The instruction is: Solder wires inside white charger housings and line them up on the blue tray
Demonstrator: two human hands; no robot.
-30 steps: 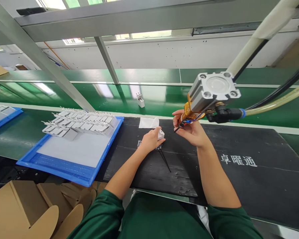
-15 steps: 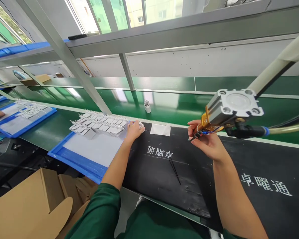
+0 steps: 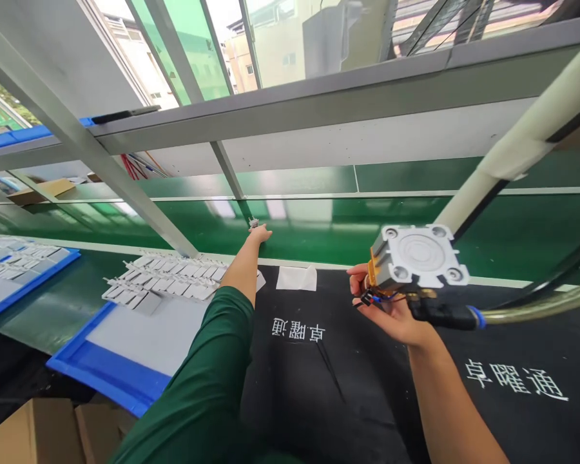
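Observation:
My left hand (image 3: 260, 233) reaches across to the green conveyor strip, its fingers closed on a small white boxy part (image 3: 254, 223) with a grey top. The hand hides the part's lower half. My right hand (image 3: 384, 312) is curled under and around the front end of a pneumatic tool (image 3: 418, 254), a silver square cylinder with an orange-gold bracket. Thin red and blue wires and a dark tip (image 3: 366, 299) show by its fingers; what they grip is mostly hidden. Black tweezers (image 3: 329, 370) lie on the black mat (image 3: 294, 399) between my arms.
Left of my arm, a blue-rimmed tray (image 3: 101, 380) carries rows of white parts (image 3: 169, 277). Another tray (image 3: 53, 264) stands farther left. A white paper piece (image 3: 296, 278) lies at the mat's back edge. A cardboard box (image 3: 33, 432) is lower left; a slanted pole (image 3: 517, 148) rises at right.
My left hand has left the tray's rows and moved forward onto the white part on the green strip. My right hand stays at the tool. The view has shifted.

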